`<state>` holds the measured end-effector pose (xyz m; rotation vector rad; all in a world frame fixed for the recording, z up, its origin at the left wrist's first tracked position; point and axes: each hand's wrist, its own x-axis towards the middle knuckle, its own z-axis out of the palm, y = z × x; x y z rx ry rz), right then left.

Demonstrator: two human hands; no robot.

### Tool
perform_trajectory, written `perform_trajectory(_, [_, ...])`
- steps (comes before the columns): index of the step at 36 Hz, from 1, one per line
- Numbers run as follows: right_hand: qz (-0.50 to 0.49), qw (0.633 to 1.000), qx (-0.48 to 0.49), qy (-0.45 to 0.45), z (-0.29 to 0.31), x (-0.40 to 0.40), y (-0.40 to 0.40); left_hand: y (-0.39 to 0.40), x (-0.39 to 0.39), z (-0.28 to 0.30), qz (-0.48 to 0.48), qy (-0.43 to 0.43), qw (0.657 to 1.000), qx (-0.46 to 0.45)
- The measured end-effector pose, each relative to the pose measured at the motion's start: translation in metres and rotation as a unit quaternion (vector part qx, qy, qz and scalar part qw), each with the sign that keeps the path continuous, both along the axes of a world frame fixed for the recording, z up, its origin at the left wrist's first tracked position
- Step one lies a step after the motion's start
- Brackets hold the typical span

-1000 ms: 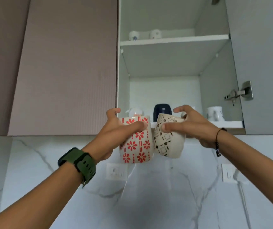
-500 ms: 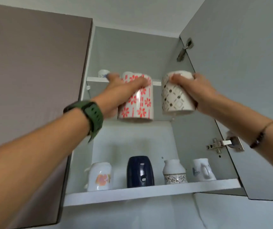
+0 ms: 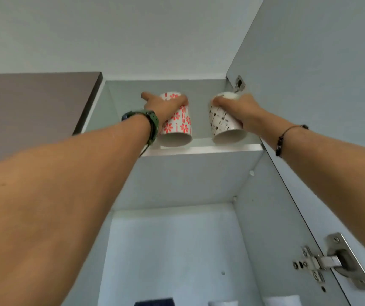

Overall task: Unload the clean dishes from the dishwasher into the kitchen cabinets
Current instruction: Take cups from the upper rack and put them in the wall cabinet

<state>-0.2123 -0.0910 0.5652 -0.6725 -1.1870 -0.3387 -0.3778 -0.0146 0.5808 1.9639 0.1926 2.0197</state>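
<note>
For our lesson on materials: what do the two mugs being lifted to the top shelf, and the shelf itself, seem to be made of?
Red-flowered mug: probably glazed ceramic; smooth white body, printed pattern, thick rim.
Black-patterned mug: likely the same, with a cream, slightly glossy surface.
Top shelf: seems to be white laminated board; flat, matt, with a square front edge. Its core cannot be seen.

We are standing in a home kitchen, looking up into a wall cabinet [image 3: 177, 184] that is hanging just under the ceiling [image 3: 133, 36]. Its door [image 3: 331, 107] is swinging open on metal hinges [image 3: 322, 263], and a white shelf [image 3: 203, 149] is spanning the inside. Patterned mugs are showing it too: a red-flowered mug [image 3: 178, 124] and a black-patterned mug [image 3: 223, 124] are sitting at the shelf's front edge. A brown cabinet front [image 3: 33, 107] is adjoining on the left.
</note>
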Motion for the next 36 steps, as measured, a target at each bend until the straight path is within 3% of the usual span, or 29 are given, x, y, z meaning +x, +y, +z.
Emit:
perform_trajectory(10, [0.016,0.999,-0.045,-0.023,0.009,0.027,0.032,0.023,0.035,0.013,0.094,0.029,0.995,-0.027])
perform_trajectory(17, [0.007,0.997,-0.066,-0.031,0.008,0.041,0.042,0.026,0.057,0.012,0.073,0.055,0.995,-0.048])
perform_trajectory(27, [-0.110,0.983,-0.127,-0.069,0.012,0.053,0.048,0.037,0.073,0.015,0.096,0.081,0.990,-0.070])
perform_trajectory(32, [-0.195,0.958,-0.189,-0.094,0.009,0.050,0.051,0.039,0.074,0.012,0.210,0.108,0.971,-0.033])
perform_trajectory(36, [-0.276,0.931,-0.204,-0.123,0.008,0.047,0.051,0.028,0.076,-0.005,0.393,0.176,0.902,0.037])
